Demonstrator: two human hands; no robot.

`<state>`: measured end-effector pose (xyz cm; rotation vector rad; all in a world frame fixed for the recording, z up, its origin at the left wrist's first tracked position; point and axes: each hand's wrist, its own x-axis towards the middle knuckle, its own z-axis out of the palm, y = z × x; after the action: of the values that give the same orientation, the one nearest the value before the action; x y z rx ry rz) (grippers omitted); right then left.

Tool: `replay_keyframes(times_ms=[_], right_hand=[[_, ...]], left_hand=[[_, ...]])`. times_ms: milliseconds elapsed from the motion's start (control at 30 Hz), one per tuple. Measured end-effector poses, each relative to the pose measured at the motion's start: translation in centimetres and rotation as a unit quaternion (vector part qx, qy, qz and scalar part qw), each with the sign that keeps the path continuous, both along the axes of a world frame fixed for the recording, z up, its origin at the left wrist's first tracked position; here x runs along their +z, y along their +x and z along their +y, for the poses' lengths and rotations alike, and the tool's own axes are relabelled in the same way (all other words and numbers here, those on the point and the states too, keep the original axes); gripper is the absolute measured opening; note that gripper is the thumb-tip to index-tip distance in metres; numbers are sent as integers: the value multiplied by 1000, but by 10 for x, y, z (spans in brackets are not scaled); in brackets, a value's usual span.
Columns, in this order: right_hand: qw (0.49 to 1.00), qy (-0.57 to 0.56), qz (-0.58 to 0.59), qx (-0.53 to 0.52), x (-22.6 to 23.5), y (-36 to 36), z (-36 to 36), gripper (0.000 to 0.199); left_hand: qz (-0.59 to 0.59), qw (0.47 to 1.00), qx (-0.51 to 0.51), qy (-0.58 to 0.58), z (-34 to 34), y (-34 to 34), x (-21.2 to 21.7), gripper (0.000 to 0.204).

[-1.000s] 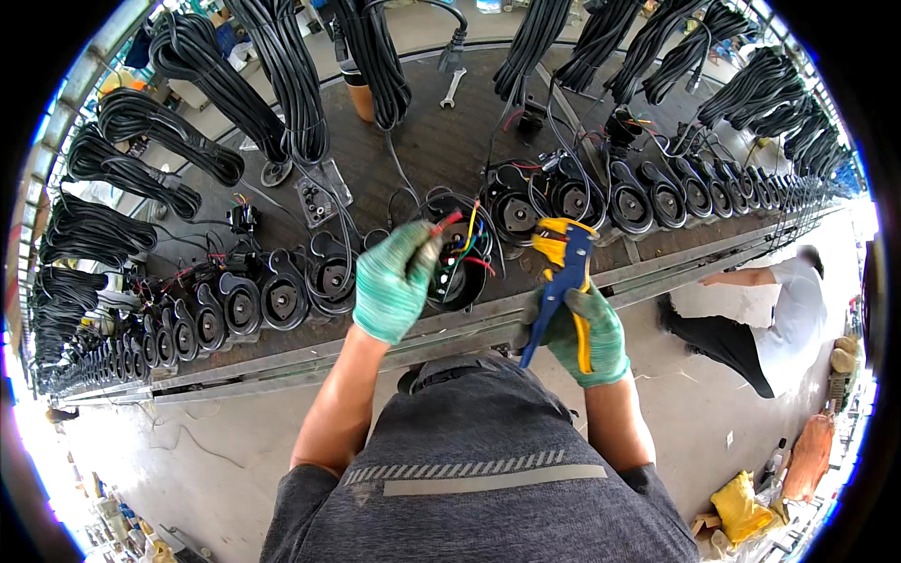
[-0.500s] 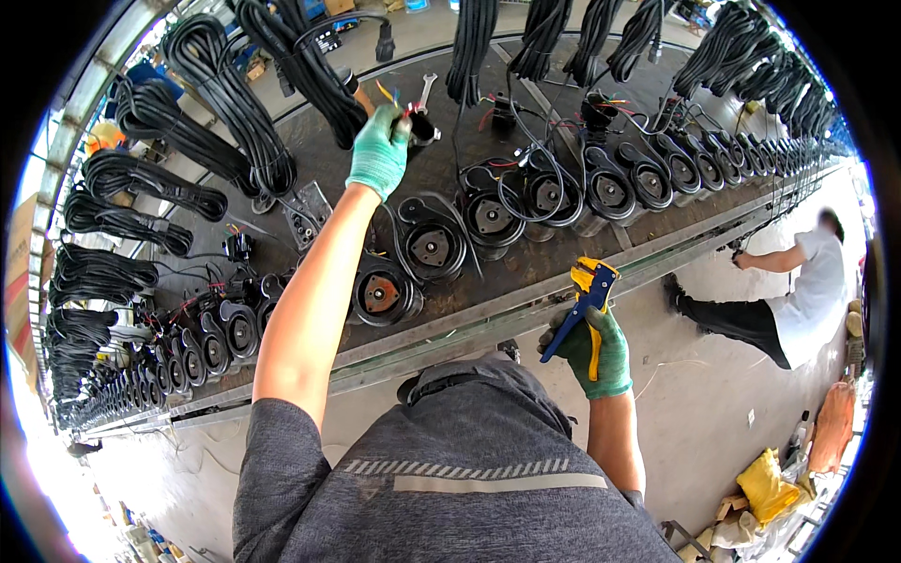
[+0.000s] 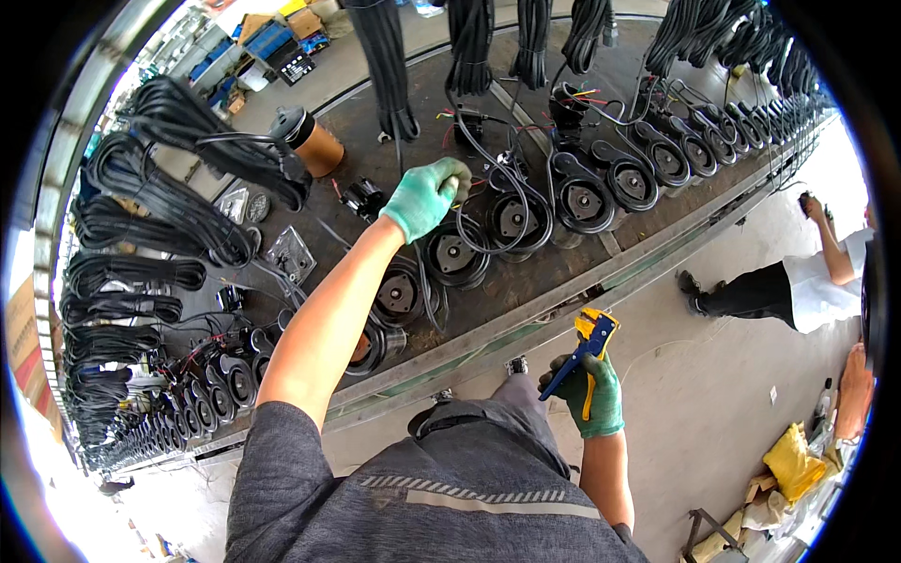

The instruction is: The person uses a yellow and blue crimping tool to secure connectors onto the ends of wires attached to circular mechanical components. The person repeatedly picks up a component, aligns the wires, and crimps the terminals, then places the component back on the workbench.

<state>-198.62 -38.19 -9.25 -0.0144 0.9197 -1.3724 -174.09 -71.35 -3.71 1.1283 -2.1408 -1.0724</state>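
Note:
My right hand (image 3: 601,399), in a green knit glove, is wrapped round a wire stripper (image 3: 593,330) with blue and yellow handles, jaws pointing up, just in front of the bench edge. My left hand (image 3: 427,197), gloved in lighter green, is over the bench with its fingers curled closed; anything inside them is hidden. Just below it lies a round black housing (image 3: 456,253), one of a long row along the bench's near side. Left of this hand is a black cylindrical part (image 3: 362,198) with short wires. A black cable bundle (image 3: 383,70) hangs beyond it.
On the dark bench (image 3: 507,291) stand a brown cylinder (image 3: 319,148) and a clear plastic piece (image 3: 293,253). More cable bundles (image 3: 169,216) hang at the left and far side. A person in a white shirt (image 3: 826,281) is at the right, near yellow bags (image 3: 795,462) on the floor.
My left hand has moved right along the bench, away from the coloured wires and wrench, and its fingers are now curled. My right hand keeps the wire stripper. The view has shifted.

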Motion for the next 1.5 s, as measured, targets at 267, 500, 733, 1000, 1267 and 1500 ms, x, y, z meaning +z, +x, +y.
replay_keyframes(times_ms=[267,500,733,1000,1267,1500], right_hand=[[997,51,21,-47,-14,-42,9,50],[994,74,51,-67,-30,-76,10,53],[993,89,59,-52,-39,-104,3,52],[995,68,71,-25,-24,-96,-28,60],[997,42,56,29,-16,-63,-30,58],[979,-78,180,59,5,-10,-55,32]], left_hand=[[-429,901,-51,47,-121,-39,-101,37],[-532,816,-162,155,-166,15,-166,36],[-319,865,-212,324,-135,57,-134,79],[-307,882,-312,173,-115,87,-178,97],[-190,947,226,123,-105,110,-118,41],[153,863,220,427,-22,113,-5,56]])
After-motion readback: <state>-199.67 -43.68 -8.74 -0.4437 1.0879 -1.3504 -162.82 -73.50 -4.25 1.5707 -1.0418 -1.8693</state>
